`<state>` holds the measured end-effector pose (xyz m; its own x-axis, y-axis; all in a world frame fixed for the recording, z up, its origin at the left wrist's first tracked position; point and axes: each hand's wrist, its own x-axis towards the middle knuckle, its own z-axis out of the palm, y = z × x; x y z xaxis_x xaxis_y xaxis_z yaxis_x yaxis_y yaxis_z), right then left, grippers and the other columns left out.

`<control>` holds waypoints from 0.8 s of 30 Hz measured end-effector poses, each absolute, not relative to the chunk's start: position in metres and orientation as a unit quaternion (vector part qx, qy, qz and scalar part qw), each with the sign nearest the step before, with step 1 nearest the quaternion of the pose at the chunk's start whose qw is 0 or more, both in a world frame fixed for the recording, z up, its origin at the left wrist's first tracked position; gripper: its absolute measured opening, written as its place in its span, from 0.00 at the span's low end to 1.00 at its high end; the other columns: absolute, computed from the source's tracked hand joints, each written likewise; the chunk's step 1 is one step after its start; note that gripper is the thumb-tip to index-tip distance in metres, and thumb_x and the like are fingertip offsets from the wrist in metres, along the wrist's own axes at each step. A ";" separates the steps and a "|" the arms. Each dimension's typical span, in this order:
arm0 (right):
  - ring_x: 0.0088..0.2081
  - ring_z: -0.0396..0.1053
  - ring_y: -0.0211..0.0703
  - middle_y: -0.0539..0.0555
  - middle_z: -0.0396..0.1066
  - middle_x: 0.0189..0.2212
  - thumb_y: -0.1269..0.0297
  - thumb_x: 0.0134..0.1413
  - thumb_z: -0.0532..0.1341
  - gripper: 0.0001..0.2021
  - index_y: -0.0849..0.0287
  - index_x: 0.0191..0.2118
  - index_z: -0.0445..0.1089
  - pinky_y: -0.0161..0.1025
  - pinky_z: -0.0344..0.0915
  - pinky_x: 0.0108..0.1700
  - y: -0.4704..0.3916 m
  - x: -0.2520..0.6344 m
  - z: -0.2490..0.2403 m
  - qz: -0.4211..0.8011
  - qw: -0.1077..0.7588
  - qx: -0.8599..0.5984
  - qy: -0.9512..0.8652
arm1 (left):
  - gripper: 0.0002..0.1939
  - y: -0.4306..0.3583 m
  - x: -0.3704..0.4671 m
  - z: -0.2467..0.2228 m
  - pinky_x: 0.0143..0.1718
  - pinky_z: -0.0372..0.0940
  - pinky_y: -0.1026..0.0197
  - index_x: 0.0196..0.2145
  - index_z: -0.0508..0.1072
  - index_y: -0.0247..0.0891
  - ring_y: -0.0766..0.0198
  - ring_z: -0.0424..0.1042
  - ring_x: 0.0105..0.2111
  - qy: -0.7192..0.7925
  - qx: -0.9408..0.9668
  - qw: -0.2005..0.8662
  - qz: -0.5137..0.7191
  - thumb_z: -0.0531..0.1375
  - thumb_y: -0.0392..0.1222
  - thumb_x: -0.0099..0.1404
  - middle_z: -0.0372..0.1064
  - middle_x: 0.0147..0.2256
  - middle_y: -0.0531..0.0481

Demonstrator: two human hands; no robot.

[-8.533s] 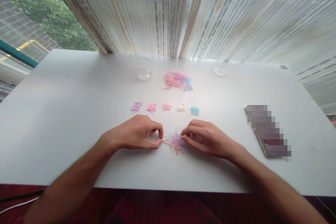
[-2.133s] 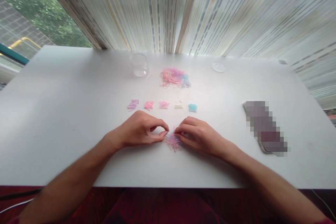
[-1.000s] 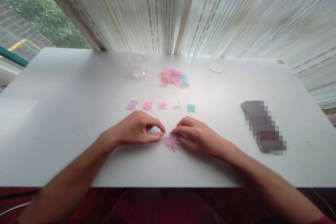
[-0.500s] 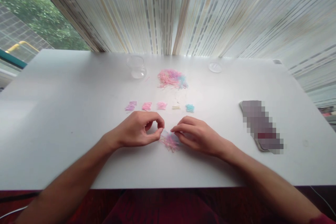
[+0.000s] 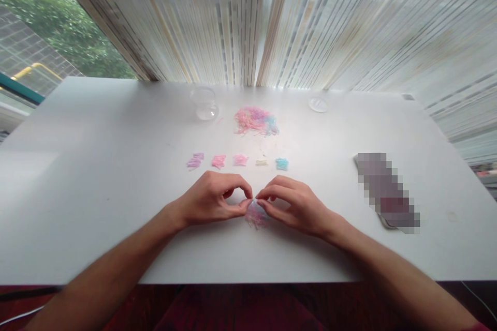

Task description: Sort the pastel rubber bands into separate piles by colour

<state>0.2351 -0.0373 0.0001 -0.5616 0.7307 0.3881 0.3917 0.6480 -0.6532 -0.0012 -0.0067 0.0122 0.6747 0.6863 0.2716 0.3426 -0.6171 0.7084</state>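
My left hand [image 5: 217, 197] is pinched, thumb against forefinger, on a tiny pale rubber band [image 5: 253, 199] that is mostly hidden by the fingertips. At the same spot, my right hand [image 5: 297, 204] pinches too, its fingertips almost meeting the left ones. Directly under the fingers lies a small loose pile of mixed pastel rubber bands [image 5: 255, 219]. Beyond the hands is a row of small sorted groups: purple bands [image 5: 195, 161], deeper pink bands [image 5: 218, 161], light pink bands [image 5: 240, 160], cream bands [image 5: 261, 163] and blue bands [image 5: 281, 164].
A larger mixed heap of bands [image 5: 255, 120] lies farther back on the white table [image 5: 97, 232]. A clear jar [image 5: 205, 104] stands left of it and a clear round lid [image 5: 318, 105] lies to the right. A blurred-out phone-like object [image 5: 386, 191] rests at right. A striped curtain [image 5: 233, 20] hangs behind.
My right hand's fingertips have closed and come together with my left hand's fingertips, which moved slightly right. The whole view has shifted a little.
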 end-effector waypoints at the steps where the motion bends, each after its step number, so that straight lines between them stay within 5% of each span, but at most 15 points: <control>1: 0.33 0.71 0.40 0.54 0.74 0.33 0.65 0.66 0.61 0.05 0.58 0.42 0.74 0.36 0.69 0.36 -0.037 0.235 0.001 0.256 0.332 -0.331 -0.845 | 0.03 -0.007 -0.001 0.011 0.21 0.56 0.69 0.34 0.77 0.37 0.73 0.57 0.20 0.297 0.857 0.321 0.272 0.62 0.34 0.62 0.71 0.24 0.54; 9: 0.31 0.70 0.38 0.51 0.73 0.29 0.69 0.64 0.61 0.03 0.58 0.39 0.73 0.34 0.68 0.34 -0.037 0.233 0.001 0.230 0.356 -0.346 -0.837 | 0.05 -0.006 0.000 0.009 0.22 0.60 0.68 0.40 0.78 0.37 0.72 0.65 0.22 0.276 0.845 0.326 0.322 0.64 0.34 0.65 0.78 0.32 0.50; 15: 0.30 0.68 0.37 0.50 0.71 0.28 0.71 0.63 0.60 0.04 0.57 0.38 0.71 0.34 0.67 0.34 -0.037 0.234 0.004 0.210 0.361 -0.362 -0.833 | 0.06 -0.004 0.001 0.010 0.33 0.69 0.67 0.41 0.80 0.37 0.67 0.76 0.32 0.223 0.850 0.338 0.338 0.64 0.33 0.67 0.80 0.35 0.47; 24: 0.30 0.69 0.38 0.51 0.71 0.29 0.68 0.66 0.58 0.05 0.57 0.38 0.70 0.35 0.66 0.34 -0.036 0.235 0.003 0.210 0.339 -0.370 -0.839 | 0.05 -0.004 -0.001 0.005 0.25 0.62 0.68 0.39 0.78 0.37 0.72 0.66 0.22 0.280 0.860 0.282 0.319 0.61 0.38 0.71 0.79 0.32 0.51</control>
<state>0.2346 -0.0365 0.0030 -0.4958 0.7634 0.4139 0.4792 0.6380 -0.6027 -0.0007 -0.0037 0.0052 0.6398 0.6618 0.3907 0.3020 -0.6840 0.6640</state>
